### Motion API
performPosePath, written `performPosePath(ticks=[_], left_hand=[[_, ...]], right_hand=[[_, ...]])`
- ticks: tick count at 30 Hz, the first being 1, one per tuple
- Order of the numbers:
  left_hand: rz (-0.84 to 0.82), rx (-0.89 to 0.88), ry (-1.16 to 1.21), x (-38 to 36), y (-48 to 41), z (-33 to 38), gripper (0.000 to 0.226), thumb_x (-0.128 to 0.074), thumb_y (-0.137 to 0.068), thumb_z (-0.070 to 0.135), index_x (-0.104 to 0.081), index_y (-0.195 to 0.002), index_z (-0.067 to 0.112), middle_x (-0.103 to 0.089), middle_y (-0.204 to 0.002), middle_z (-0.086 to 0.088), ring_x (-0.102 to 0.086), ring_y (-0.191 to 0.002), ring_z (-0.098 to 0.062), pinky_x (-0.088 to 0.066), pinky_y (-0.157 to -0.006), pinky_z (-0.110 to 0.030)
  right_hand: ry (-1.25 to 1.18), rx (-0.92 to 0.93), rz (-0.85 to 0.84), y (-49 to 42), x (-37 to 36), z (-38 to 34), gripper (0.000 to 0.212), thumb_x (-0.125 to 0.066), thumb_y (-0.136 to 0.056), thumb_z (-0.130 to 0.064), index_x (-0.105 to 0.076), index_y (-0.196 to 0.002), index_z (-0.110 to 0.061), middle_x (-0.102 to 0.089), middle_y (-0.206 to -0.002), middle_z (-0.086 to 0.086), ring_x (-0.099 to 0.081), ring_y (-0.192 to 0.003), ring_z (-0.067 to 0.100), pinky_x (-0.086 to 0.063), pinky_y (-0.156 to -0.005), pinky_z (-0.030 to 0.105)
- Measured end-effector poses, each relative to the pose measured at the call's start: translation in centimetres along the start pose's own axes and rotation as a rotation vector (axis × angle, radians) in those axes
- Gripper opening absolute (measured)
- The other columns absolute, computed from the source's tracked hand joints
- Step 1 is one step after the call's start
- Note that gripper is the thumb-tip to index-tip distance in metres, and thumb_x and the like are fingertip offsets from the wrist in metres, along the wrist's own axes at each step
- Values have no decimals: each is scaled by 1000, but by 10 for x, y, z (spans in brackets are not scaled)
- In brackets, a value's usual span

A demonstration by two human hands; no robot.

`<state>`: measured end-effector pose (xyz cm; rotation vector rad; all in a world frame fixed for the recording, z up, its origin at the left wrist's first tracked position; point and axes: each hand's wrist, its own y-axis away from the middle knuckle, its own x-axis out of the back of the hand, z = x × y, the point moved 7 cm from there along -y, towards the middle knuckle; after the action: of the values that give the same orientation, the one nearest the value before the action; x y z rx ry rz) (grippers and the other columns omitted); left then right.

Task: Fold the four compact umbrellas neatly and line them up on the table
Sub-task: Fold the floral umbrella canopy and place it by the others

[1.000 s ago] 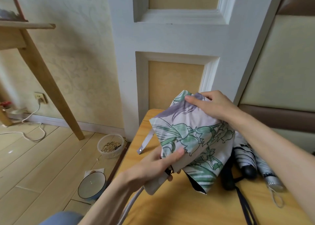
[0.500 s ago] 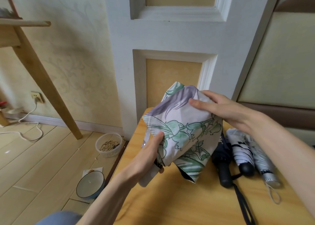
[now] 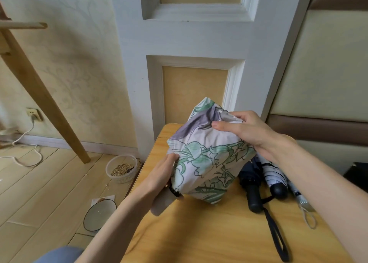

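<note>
My left grip [image 3: 160, 176] is wrapped round the handle end of the floral umbrella [image 3: 209, 159], the thumb side pressed into the cloth. Its fingers are hidden behind the fabric. My right grip [image 3: 246, 130] pinches the gathered folds near the tip, thumb laid over the purple patch and fingers curled over the far side. Between the two, the umbrella hangs tilted over the counter [image 3: 209, 234] with its tip away from me. I cannot tell whether its lower skirt brushes the wood.

A second ago my right hand lay flat on top, my left thumb sat across the front panel, and the closing strap dangled to the left. Now the left has slid down towards the handle, the strap is out of sight, and the canopy is drawn into a tighter bundle. I judge the pleats are being gathered, but the bundle is still wide and loose.

Just beside it on the counter lie the navy umbrella [image 3: 251, 185], the striped umbrella [image 3: 272, 175] and a silvery umbrella [image 3: 299, 196], all closed, so this looks like the last one. On the floor to the left stand a seed tub [image 3: 121, 168] and a bowl [image 3: 99, 215].
</note>
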<state>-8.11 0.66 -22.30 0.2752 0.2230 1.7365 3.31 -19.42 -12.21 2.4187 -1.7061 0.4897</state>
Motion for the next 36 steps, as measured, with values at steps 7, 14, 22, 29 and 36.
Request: performPosePath(ticks=[7,14,22,29,36], left_hand=[[367,-1013,-589,-5,50,51,70,-51,-102,57,-30,-163,30,-30,-165,11,-38,-147,-5,-36,-116,-29],[187,-780,-492,-7,25,30,120,-89,-74,56,-11,-165,49,-53,-153,24,-62,-130,-6,-59,-101,-42],[-64,-330,-130,-17,9,2,68,-92,-74,0,-61,-129,26,-80,-104,8,-78,-89,-15,-59,-67,-23],[-2,-192,-1,-26,5,-16,43,-88,-72,15,-65,-106,4,-68,-70,-5,-52,-50,-16,-44,-45,-29],[-21,-188,11,-12,1,-4,52,-87,-62,26,-68,-109,13,-72,-79,-7,-55,-58,-18,-44,-46,-29]], right_hand=[[40,30,111,-3,3,-19,26,-93,-78,-36,-83,-96,-22,-80,-100,3,-74,-95,15,-51,-75,24],[60,12,39,-1,-21,-24,20,-92,-78,-37,-83,-89,-23,-81,-87,-3,-78,-89,18,-59,-81,32],[128,21,54,-5,-19,-25,24,-90,-80,-40,-84,-92,-20,-81,-93,-1,-76,-94,17,-59,-88,36],[271,181,-74,-4,-5,-45,26,-69,-95,-58,-79,-100,-35,-71,-93,-24,-64,-94,-4,-43,-78,17],[179,191,-86,15,42,-1,29,-82,-85,-44,-81,-101,-20,-79,-103,4,-71,-96,12,-53,-98,31]])
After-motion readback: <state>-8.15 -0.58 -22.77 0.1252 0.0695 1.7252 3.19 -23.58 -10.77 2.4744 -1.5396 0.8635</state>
